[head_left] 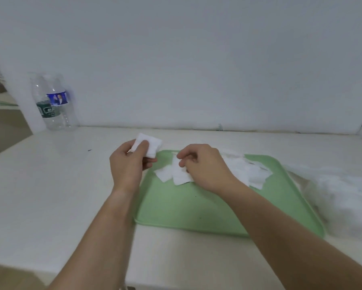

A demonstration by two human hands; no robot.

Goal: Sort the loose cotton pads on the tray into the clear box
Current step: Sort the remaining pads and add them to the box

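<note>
Countertop (50, 185), pale and glossy, ran back to a plain white wall (196, 59). On it, right of centre, lay a mint-green tray (196, 212). A whitish translucent mass (343, 195) sat against the tray's right edge, too blurred to name. Two clear water bottles (54, 105) stood close together at the far left, against the wall. The left hand (127, 166) hovered just off the tray's far left corner, its fingers curled and its thumb pressed onto a small stack of cotton pads (149, 146), which it held above the countertop. The right hand (205, 166) was over the far part of the tray, its fingers bent, and its thumb and forefinger pinched the top edge of one square pad (180, 174). That pad's lower part overlapped a neighbouring pad. More loose cotton pads (257, 174) lay heaped on the tray, just right of that hand.
</note>
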